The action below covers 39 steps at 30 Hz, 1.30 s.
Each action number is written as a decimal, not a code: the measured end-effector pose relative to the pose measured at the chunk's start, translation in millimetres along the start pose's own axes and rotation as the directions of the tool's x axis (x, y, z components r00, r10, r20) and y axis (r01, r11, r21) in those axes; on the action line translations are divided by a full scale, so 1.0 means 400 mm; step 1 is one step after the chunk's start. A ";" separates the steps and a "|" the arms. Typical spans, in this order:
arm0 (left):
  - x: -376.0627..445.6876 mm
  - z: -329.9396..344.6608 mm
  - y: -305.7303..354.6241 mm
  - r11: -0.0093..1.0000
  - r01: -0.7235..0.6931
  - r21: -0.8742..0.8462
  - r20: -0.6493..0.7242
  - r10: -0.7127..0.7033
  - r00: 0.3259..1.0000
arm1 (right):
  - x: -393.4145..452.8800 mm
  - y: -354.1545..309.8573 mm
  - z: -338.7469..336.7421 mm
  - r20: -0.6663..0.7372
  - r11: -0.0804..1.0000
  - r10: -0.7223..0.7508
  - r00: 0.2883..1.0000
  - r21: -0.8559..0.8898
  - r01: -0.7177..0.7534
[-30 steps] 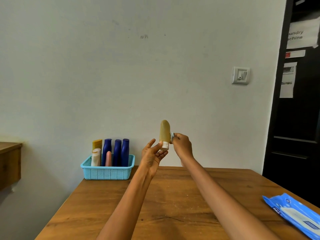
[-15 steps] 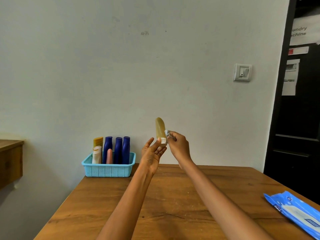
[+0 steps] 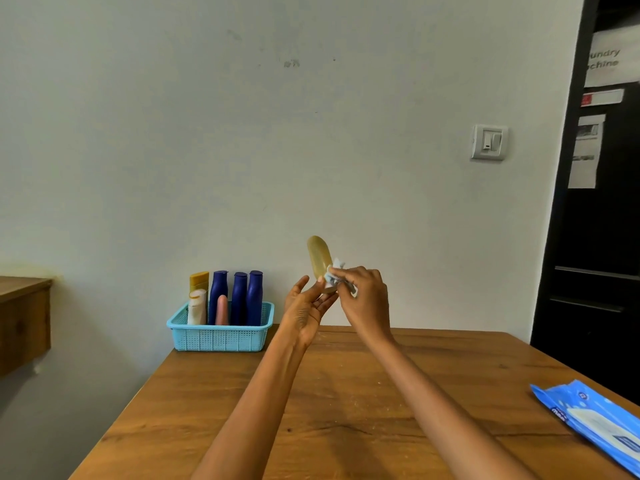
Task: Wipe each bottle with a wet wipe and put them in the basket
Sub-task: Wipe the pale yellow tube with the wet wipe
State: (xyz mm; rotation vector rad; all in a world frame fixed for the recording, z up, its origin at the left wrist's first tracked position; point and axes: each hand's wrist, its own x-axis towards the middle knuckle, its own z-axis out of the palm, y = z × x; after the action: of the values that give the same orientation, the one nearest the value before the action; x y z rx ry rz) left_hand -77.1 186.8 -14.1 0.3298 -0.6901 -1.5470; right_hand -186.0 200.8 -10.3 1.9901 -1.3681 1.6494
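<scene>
- Nearest, right of the basket and at the table's [image 3: 346,427] near right edge: blue wipes pack [image 3: 595,422], lying flat, partly cut off by the frame.
- Both forearms stretched forward over the tabletop, converging above its far half.
- Left hand [image 3: 306,311] raised right of the basket, palm turned inward, fingers loosely curled around the lower cap end of the tan bottle [image 3: 319,259] (thumb tip pointing up, apart from the rest).
- Right hand [image 3: 365,299] just beside it, fingers bunched and pinching a crumpled wet wipe [image 3: 335,274] against the bottle's lower side.
- Bottle held upright in the air, tilted slightly left, well above the basket's rim.
- Farthest, at the far left corner against the wall: light blue basket [image 3: 221,336] holding three dark blue bottles [image 3: 239,296], a yellow one, a white one and a pink one, all upright.
</scene>
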 end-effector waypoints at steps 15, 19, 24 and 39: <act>0.023 -0.021 -0.043 0.708 -0.338 0.620 0.077 0.374 0.924 | 0.000 -0.011 -0.006 0.660 0.142 0.591 0.465 0.482 -0.865; 0.026 -0.025 -0.053 0.641 -0.379 0.668 0.109 0.419 0.901 | -0.007 0.012 -0.009 0.710 0.084 0.585 0.392 0.427 -0.900; 0.033 -0.023 -0.057 0.611 -0.360 0.705 0.082 0.434 0.897 | -0.002 0.028 -0.021 0.466 0.283 0.718 0.518 0.484 -0.828; 0.020 -0.002 -0.031 0.644 -0.286 0.709 0.090 0.320 0.943 | 0.011 0.003 0.015 -0.041 0.993 -0.061 0.997 0.103 0.064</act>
State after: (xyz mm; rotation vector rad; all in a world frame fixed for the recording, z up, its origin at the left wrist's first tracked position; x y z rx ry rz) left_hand -87.6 178.3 -20.5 0.7885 -1.2457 -0.8800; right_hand -183.2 193.8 -9.0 2.0249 -1.2174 1.7545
